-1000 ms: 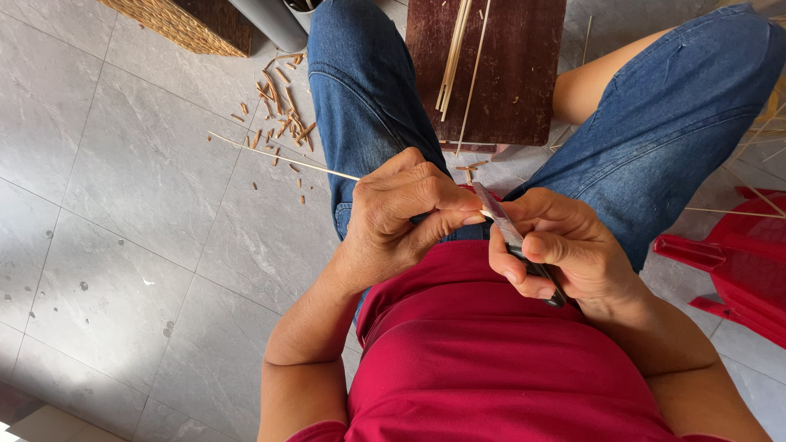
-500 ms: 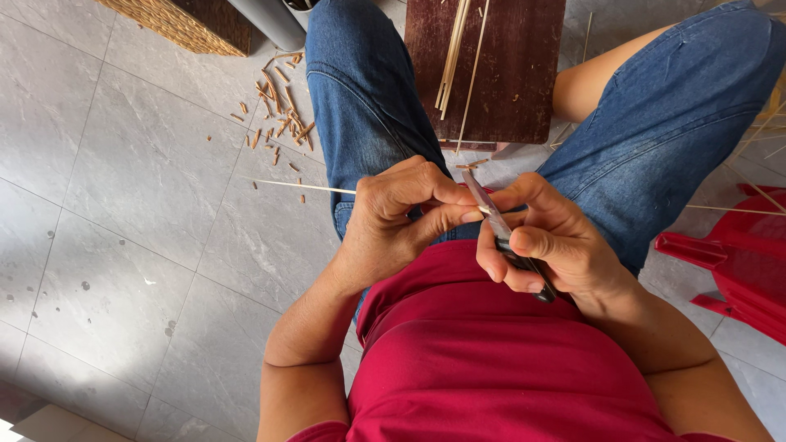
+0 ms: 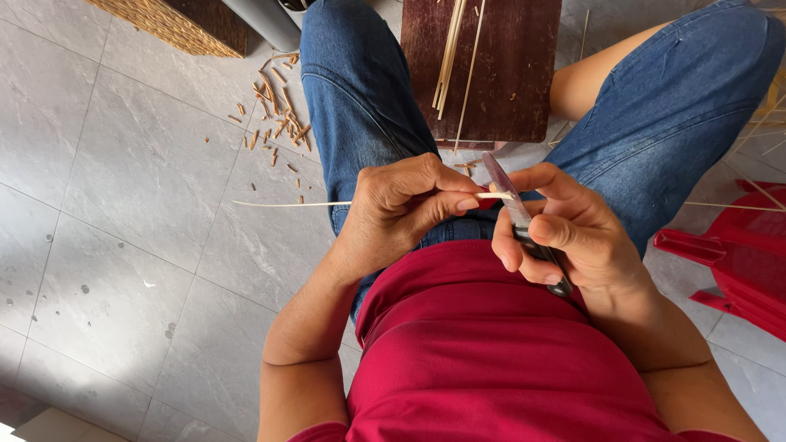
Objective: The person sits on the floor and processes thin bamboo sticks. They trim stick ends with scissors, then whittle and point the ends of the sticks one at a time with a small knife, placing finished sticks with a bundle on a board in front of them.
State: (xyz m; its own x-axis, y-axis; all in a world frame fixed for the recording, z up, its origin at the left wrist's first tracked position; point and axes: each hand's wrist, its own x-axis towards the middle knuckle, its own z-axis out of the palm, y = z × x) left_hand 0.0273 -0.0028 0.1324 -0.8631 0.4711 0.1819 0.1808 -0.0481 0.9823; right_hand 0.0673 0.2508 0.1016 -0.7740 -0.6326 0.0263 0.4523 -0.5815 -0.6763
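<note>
Your left hand (image 3: 393, 213) pinches a thin pale bamboo strip (image 3: 286, 204) between thumb and fingers, the strip running level and out to the left above the grey tile floor (image 3: 123, 245). Your right hand (image 3: 565, 233) has its grip pressed together around a knife (image 3: 512, 205), blade tilted up and touching the strip just beside your left thumb. Wood shavings (image 3: 274, 123) lie far left on the floor.

The left hand (image 3: 401, 209) covers the middle of the thin stick (image 3: 286, 203), so its grip point is hidden. Inside the right hand (image 3: 565, 233), most of the knife (image 3: 512, 196) handle is buried under the fingers. Beyond the hands, the wooden stool (image 3: 491, 74) and woven basket (image 3: 172, 23) run off the top edge; right of the right hand, the red chair (image 3: 729, 262) is cut off.
</note>
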